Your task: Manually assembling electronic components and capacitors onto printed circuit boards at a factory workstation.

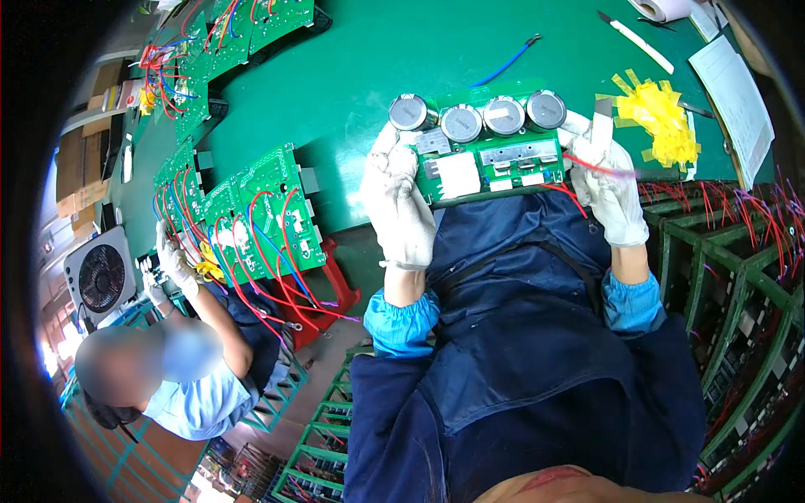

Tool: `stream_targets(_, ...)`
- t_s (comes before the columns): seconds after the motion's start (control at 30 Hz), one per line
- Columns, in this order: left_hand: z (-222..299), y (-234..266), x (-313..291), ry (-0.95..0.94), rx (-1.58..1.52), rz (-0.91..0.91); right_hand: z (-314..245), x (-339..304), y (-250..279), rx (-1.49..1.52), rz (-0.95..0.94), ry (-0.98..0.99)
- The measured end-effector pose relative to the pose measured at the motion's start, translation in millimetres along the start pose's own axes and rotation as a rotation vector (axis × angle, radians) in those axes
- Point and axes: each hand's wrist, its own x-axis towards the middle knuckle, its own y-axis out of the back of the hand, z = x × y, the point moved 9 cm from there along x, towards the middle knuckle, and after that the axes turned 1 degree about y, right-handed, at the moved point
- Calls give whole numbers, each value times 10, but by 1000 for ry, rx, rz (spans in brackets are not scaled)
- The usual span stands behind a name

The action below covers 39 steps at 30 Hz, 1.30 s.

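Observation:
A green circuit board point(459, 148) is held up at the table's near edge, level between both my hands. Several round black capacitors point(461, 123) line its far side, and a white block point(459, 174) sits on its near left part. My left hand point(398, 201), in a white glove, grips the board's left end. At the right end my gloved right hand point(610, 189) is closed on the board, its fingertips partly hidden. A pale strip point(601, 126) stands up by its fingers. Red wires point(568, 197) hang from the board's right end near that hand.
Yellow tape pieces point(658, 121) form a clump on the green table point(352, 75), near a white-handled knife point(641, 42) and papers point(732, 105). A blue wire point(507, 63) lies beyond the board. Wired boards point(268, 210) stand left, beside a co-worker point(201, 369). Green racks point(721, 251) stand right.

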Motion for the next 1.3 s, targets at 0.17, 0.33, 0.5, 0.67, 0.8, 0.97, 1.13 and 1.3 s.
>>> stream_targets(0.17,-112,258,-1,-39,24,79,26,78,26,238,134,-149)
stream_targets(0.33,9,-112,-71,-8,-70,118,-155,265,26,-68,45,-96)
stream_targets(0.5,14,-162,-21,-50,-326,-191,-166,299,-1,-20,50,-123)
stream_targets(0.67,-97,24,8,15,-118,98,-103,273,-22,117,1,-151)
stream_targets(0.8,-99,149,51,71,10,148,-75,276,-38,113,-8,-152)
stream_targets(0.97,-12,72,76,41,-25,109,-144,285,-51,26,-17,-166)
stream_targets(1.13,-8,54,81,61,17,144,-172,315,-45,-116,13,-110)
stream_targets(1.3,43,-91,95,17,17,80,-250,327,-49,-125,52,-101)
